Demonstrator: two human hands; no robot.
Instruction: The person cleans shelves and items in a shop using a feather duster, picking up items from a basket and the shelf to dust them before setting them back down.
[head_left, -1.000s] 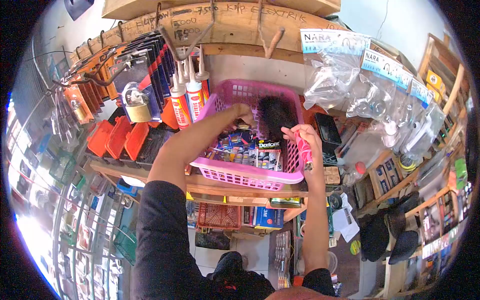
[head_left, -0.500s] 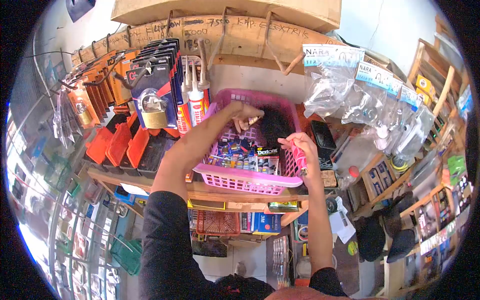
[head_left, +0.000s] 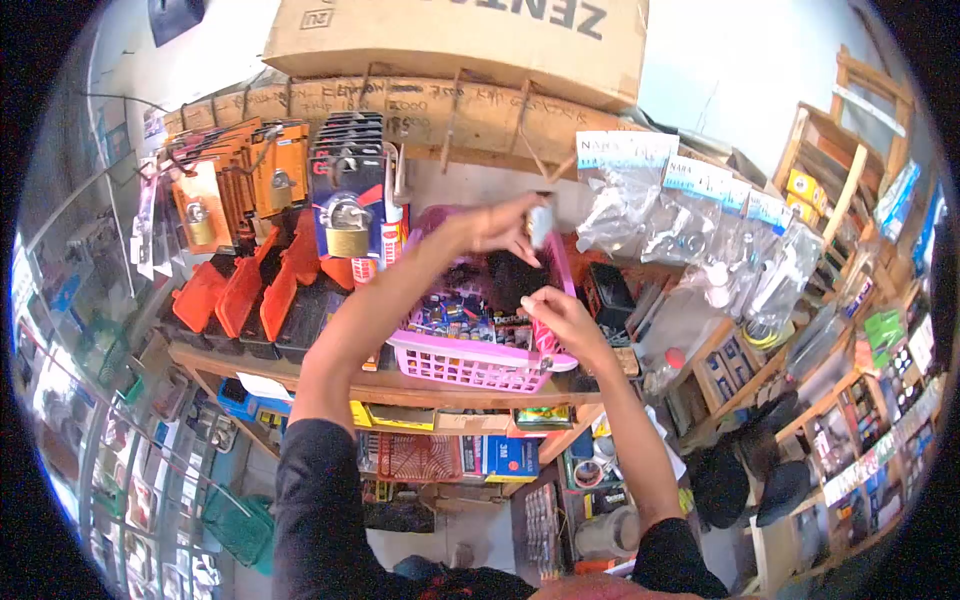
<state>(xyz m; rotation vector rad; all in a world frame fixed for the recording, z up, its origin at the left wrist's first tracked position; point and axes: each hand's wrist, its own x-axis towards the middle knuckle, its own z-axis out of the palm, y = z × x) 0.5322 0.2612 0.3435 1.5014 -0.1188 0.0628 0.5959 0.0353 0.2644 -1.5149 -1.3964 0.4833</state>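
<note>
Above the far right part of a pink plastic basket (head_left: 470, 364), my left hand (head_left: 503, 226) is closed on a small pale object (head_left: 541, 226), blurred, its kind unclear. My right hand (head_left: 568, 326) is at the basket's near right corner, thumb and fingers pinched together. A bright pink bundle (head_left: 545, 338), perhaps cord, is held in its palm, mostly covered by the hand. Between the hands, a black mass (head_left: 515, 283) lies in the basket. Small packaged goods (head_left: 455, 312) fill the near left part, with a Dextone pack (head_left: 512, 336) beside them.
Padlocks on cards (head_left: 347, 225) and orange lids (head_left: 240, 297) are left of the basket. Clear NARA bags (head_left: 625, 190) hang at right, near a black box (head_left: 608, 292). A large carton (head_left: 455, 42) sits above the hook rail. Beneath the wooden shelf is a red-brown basket (head_left: 420, 456).
My left hand has risen out of the basket toward its far right, bringing up the pale object. My right hand stays near the right corner with the pink bundle. The camera has tilted upward.
</note>
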